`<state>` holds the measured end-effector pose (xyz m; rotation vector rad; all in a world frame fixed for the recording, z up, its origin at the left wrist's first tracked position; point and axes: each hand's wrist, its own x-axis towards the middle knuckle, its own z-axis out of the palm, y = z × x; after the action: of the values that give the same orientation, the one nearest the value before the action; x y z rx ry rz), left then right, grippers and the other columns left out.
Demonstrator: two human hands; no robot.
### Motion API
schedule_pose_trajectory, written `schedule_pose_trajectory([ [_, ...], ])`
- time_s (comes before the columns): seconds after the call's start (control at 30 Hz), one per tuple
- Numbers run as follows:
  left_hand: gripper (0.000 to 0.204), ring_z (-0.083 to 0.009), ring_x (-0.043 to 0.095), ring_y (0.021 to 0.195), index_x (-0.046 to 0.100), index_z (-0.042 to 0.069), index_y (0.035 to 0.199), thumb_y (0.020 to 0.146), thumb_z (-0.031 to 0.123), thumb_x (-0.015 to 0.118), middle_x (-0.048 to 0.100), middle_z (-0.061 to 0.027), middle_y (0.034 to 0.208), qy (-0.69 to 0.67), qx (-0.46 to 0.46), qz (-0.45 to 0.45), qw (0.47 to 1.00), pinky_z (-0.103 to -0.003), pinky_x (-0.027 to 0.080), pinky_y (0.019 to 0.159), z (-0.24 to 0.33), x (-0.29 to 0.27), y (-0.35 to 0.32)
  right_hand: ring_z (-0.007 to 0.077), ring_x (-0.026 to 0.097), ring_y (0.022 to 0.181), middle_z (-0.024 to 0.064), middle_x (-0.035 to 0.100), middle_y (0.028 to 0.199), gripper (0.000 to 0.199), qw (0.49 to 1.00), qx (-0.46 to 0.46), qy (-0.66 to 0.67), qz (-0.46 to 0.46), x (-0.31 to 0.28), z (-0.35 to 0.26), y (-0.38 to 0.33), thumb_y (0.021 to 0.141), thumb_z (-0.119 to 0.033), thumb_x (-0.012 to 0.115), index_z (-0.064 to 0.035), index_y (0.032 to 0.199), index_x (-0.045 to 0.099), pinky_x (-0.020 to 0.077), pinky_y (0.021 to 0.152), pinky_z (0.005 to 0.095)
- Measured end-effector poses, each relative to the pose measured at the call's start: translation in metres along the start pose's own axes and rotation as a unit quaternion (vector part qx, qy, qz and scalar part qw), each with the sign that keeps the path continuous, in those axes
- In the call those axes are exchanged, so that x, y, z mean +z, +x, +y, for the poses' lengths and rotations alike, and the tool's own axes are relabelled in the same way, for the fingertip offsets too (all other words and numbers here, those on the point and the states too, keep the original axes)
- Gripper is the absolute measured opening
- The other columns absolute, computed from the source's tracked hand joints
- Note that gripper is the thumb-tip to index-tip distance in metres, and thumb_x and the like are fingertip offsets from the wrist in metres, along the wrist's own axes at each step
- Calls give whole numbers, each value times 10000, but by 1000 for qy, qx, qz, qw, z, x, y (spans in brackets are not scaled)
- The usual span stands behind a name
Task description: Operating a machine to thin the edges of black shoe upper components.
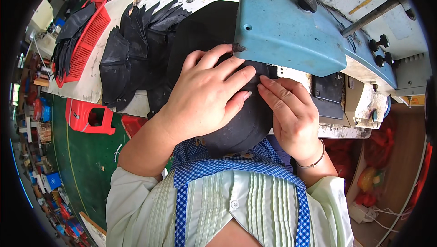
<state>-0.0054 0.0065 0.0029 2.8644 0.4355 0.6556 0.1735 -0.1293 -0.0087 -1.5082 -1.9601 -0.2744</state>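
Note:
A broad black sheet piece, leather-like (239, 126), lies under both hands at the sewing machine's blue head (291, 28) and hangs over the table edge toward my lap. My left hand (200, 92) rests flat on it with the fingers spread, its fingertips by the lower left corner of the blue head. Just right of it, my right hand (293, 108) has its fingers pressed together at the sheet's right edge; its thumb is mostly hidden. The needle area is hidden behind the blue head.
Stacked black cut pieces (123, 60) cover the table's left side. Beyond them a red basket (86, 49) holds more black pieces. A red plastic stool (91, 116) stands on the green floor. Red bags (378, 149) lie below the machine at right.

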Motion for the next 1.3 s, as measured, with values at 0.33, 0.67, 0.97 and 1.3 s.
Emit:
schedule_pose_trajectory([
  [0.33, 266, -302, 572, 1219, 708, 101, 1126, 884, 210, 719, 670, -76, 1151, 2, 24, 37, 999, -460, 421, 1012, -10, 5, 10, 293, 666, 1009, 161, 728, 1181, 465, 1000, 14, -26, 8, 2, -1, -2, 662, -62, 649, 66, 1102, 735, 549, 830, 390],
  [0.67, 204, -305, 632, 1092, 744, 55, 1024, 845, 148, 718, 669, -86, 1106, -35, 61, 59, 996, -434, 509, 959, -16, 11, 16, 333, 663, 968, 161, 736, 1194, 449, 999, 50, -5, -16, -3, -5, 4, 674, 88, 670, 49, 1116, 741, 572, 869, 405],
  [0.97, 357, -318, 623, 1131, 701, 38, 1120, 853, 263, 772, 660, -121, 1130, -10, 31, 26, 999, -451, 499, 988, -10, 5, 18, 333, 662, 965, 172, 733, 1205, 455, 999, 39, -5, -3, 2, -1, 3, 677, 92, 662, 58, 1125, 736, 573, 864, 404],
  [1.3, 283, -317, 625, 1074, 679, 37, 1073, 815, 129, 750, 641, -134, 1095, 19, 20, 36, 999, -443, 525, 936, -16, 4, 23, 334, 660, 981, 168, 730, 1217, 470, 999, 47, 0, -8, 1, -3, 3, 672, 94, 652, 60, 1134, 733, 566, 885, 404],
])
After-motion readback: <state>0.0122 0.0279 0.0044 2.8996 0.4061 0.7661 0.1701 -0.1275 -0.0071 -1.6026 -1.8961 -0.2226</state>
